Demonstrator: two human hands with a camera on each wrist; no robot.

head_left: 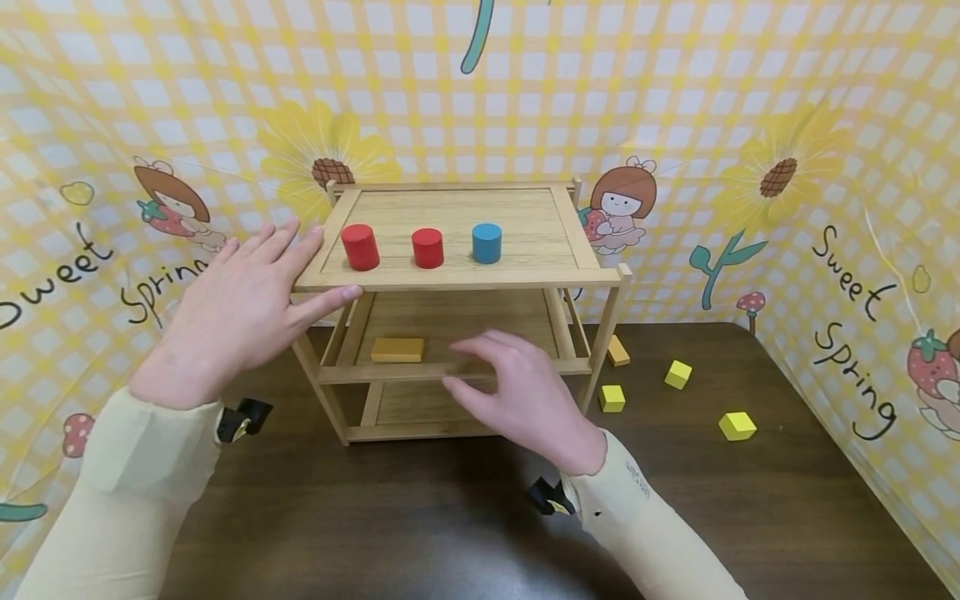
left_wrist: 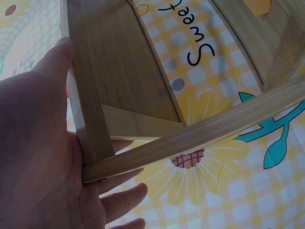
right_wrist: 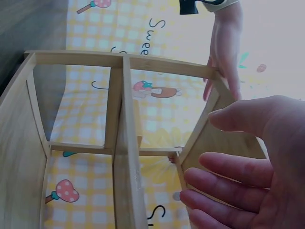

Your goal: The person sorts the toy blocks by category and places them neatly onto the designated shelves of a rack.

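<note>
A three-tier wooden shelf stands on the dark table. My left hand rests on its top left front corner, thumb along the front edge and fingers straight past the side. On the top board, two red cylinders and a blue cylinder stand upright in a row. An orange-yellow rectangular block lies on the middle board, toward the left. My right hand hovers before the middle board, fingers relaxed and holding nothing; the right wrist view shows its palm and spread fingers.
To the right of the shelf, three yellow cubes and another orange-yellow block lie on the dark table. A checked cloth with printed flowers hangs behind and at both sides.
</note>
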